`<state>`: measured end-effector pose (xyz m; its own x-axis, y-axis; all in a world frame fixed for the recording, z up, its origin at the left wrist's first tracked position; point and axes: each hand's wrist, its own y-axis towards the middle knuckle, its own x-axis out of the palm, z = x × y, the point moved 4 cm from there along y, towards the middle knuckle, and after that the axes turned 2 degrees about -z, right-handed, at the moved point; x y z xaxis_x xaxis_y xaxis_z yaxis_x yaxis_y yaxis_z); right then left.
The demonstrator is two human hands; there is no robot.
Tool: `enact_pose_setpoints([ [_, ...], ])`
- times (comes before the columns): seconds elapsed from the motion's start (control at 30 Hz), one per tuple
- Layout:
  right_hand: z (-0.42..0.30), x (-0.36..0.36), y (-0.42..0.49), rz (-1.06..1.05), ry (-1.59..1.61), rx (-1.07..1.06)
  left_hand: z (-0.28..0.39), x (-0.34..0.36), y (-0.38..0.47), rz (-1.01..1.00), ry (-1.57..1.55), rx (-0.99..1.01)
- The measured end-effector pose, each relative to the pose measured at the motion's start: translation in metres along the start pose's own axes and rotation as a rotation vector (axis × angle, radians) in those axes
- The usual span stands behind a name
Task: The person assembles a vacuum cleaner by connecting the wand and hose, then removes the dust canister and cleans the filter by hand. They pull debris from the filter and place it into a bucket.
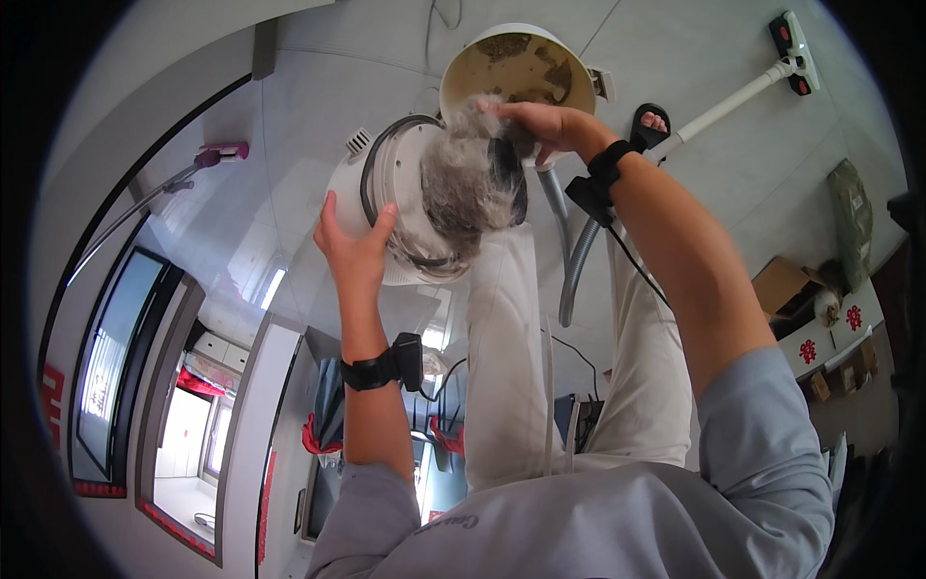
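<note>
My left hand grips the white motor head of a canister vacuum cleaner, tipped on its side with a dark seal around its rim. Grey fluff and hair coat the filter that sticks out of the head. With my right hand I hold a clump of grey fluff at the filter's far end, above the mouth of the canister. The open white dust canister has brown dirt stuck inside, and part of it is hidden behind my right hand.
A grey corrugated hose hangs near my knees. The white tube with its floor head lies at the right, by my sandalled foot. A mop leans at the left. A cardboard box and a cat are at the right.
</note>
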<state>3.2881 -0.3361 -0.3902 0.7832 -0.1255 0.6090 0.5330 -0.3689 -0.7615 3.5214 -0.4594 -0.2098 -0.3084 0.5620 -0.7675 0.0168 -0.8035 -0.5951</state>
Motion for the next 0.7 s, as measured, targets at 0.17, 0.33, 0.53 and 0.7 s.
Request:
enact_pose_setpoints([
  [0.17,-0.018,0.015,0.005,-0.196,0.035,-0.065,0.001,0.001,-0.005,0.011,0.036,0.038],
  [0.33,-0.04,0.033,0.003,0.004,-0.448,-0.236,0.005,0.001,-0.009,0.024,0.078,0.057],
  [0.53,-0.063,0.049,0.004,0.2,-0.653,-0.5,0.014,0.003,-0.012,0.049,0.185,0.155],
  [0.7,-0.048,0.045,-0.021,0.323,-0.571,-0.669,0.016,0.003,-0.014,0.067,0.223,0.194],
])
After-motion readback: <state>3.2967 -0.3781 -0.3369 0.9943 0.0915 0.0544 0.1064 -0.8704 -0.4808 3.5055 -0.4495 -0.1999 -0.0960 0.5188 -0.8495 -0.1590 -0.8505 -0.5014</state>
